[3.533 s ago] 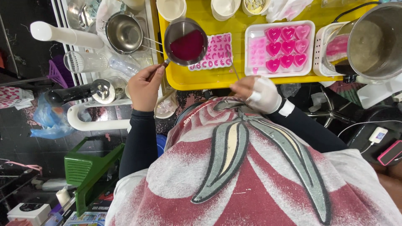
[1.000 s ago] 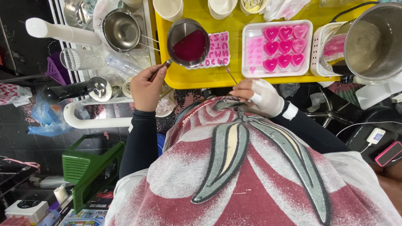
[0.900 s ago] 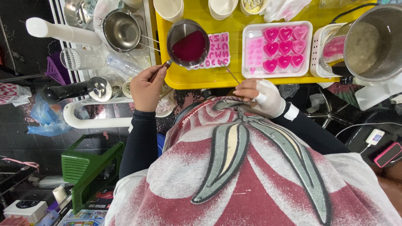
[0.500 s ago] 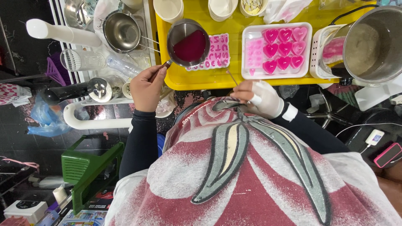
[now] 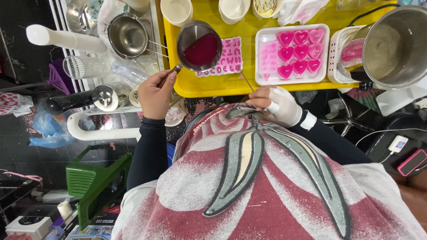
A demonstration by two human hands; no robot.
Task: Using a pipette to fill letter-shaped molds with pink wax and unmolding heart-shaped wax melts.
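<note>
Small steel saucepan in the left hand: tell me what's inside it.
The small steel saucepan, held by its handle in the left hand, holds dark pink-red liquid, pooled towards the side farther from the handle. The liquid hides the pan bottom beneath it.

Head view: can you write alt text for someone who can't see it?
From above, the left hand holds a small metal pot of dark pink liquid by its handle over a yellow tray, beside a pink letter mould. The right hand, wrapped in white, holds a thin stick near a white tray of pink hearts.
</note>
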